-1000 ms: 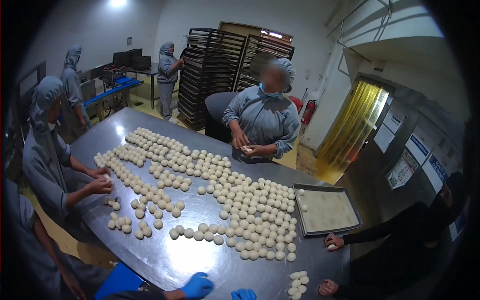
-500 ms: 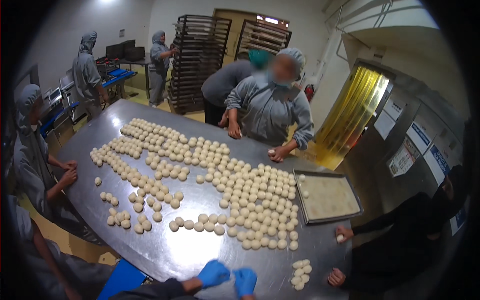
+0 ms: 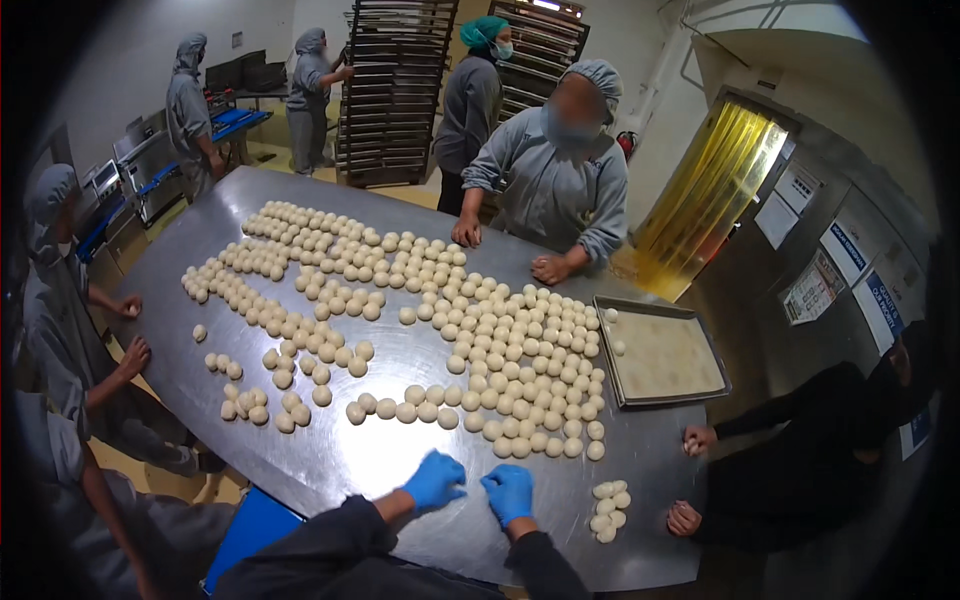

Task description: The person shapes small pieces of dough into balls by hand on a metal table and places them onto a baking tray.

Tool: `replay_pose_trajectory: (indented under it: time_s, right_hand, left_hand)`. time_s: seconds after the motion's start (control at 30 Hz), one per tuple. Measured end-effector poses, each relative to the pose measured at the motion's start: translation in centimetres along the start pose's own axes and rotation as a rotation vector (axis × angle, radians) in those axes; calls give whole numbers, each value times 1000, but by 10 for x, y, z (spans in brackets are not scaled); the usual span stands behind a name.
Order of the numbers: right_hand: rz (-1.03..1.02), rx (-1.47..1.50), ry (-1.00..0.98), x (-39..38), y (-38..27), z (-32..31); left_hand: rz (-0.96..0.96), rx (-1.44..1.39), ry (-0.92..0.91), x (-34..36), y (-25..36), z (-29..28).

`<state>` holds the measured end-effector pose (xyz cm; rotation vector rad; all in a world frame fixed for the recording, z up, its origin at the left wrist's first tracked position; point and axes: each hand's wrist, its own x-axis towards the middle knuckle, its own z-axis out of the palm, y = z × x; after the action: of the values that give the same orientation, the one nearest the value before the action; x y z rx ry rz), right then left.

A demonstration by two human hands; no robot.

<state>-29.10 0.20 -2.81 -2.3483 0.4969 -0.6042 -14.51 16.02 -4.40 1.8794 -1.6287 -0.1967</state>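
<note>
Fingers of left hand [image 3: 437,481] and right hand [image 3: 509,493] curl inward | cannot tell if holding | dough balls [image 3: 520,409] beyond sit close, presumably saving space

2 dark racks [image 3: 393,110], yellow strip curtain [image 3: 712,195]

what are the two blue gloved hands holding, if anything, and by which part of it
It cannot be told: the left hand and right hand are curled over the metal table, their undersides hidden, and no held thing shows.
</note>
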Motion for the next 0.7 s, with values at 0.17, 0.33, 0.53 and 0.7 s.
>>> replay_pose_trajectory:
  time_s: [0.17, 0.33, 0.53, 0.7]
  right_hand:
    - [60, -250, -178, -107, 46, -31]
    - [134, -103, -9, -36, 5, 26]
    - [176, -266, -96, -81, 29, -41]
    - [34, -171, 67, -72, 13, 22]
  left_hand:
    - [-91, -88, -149, -88, -4, -7]
    - [17, -147, 38, -11, 23, 22]
    - [-247, -113, -189, -72, -2, -21]
    - [-45, 8, -131, -39, 34, 23]
